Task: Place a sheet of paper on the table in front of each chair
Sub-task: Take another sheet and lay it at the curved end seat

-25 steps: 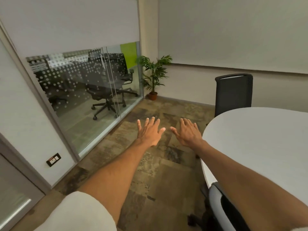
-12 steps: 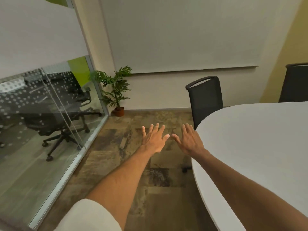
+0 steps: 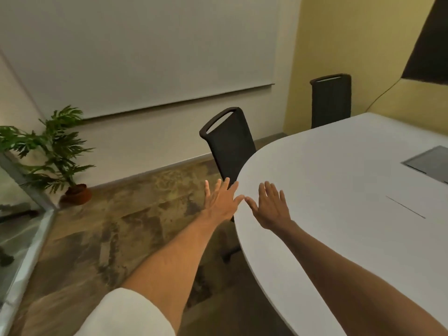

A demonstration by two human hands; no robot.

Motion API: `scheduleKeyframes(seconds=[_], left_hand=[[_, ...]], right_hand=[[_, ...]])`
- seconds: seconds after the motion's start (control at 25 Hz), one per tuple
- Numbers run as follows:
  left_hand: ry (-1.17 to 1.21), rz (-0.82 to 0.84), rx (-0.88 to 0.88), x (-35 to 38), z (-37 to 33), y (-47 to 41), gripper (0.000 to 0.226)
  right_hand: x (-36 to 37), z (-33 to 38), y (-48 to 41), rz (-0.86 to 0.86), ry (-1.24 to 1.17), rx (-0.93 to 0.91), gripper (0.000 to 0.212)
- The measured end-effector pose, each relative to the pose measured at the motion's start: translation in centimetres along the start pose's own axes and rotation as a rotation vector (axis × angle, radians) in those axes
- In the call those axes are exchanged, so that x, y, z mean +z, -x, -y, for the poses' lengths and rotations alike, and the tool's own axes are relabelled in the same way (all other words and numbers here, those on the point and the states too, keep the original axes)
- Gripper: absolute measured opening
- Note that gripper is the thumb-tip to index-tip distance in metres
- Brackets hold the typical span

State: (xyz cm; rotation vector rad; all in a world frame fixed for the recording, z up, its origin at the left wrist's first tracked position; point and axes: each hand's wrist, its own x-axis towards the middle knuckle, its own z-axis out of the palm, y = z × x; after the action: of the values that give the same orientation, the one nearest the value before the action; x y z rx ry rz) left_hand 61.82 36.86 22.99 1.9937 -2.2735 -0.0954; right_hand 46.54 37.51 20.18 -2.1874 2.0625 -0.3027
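Note:
Both my arms stretch forward with the palms down and fingers spread. My left hand (image 3: 221,201) hovers over the floor just left of the rounded end of the white table (image 3: 339,180). My right hand (image 3: 272,206) is above the table's near edge. Neither hand holds anything, and their thumbs almost touch. A black chair (image 3: 230,144) stands tucked at the table's end, just beyond my left hand. A second black chair (image 3: 331,100) stands at the far side by the yellow wall. No sheet of paper is in view.
A grey panel (image 3: 429,162) is set into the tabletop at the right. A potted plant (image 3: 60,154) stands in the left corner beside a glass partition (image 3: 14,214). A white board (image 3: 145,52) covers the far wall. Patterned brown floor lies to the left.
The view has swung right: the glass wall and plant slid left, while the table, second chair and tabletop panel came into view. My hands stay spread, now at the table's edge.

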Motion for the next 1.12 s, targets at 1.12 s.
scheduleKeyframes(seconds=[1.12], left_hand=[[-0.008,0.223,1.046,9.3,-27.0,-26.0,0.059]], right_hand=[[-1.8,-23.9,-7.4,-0.209,0.005,1.013,0.077]])
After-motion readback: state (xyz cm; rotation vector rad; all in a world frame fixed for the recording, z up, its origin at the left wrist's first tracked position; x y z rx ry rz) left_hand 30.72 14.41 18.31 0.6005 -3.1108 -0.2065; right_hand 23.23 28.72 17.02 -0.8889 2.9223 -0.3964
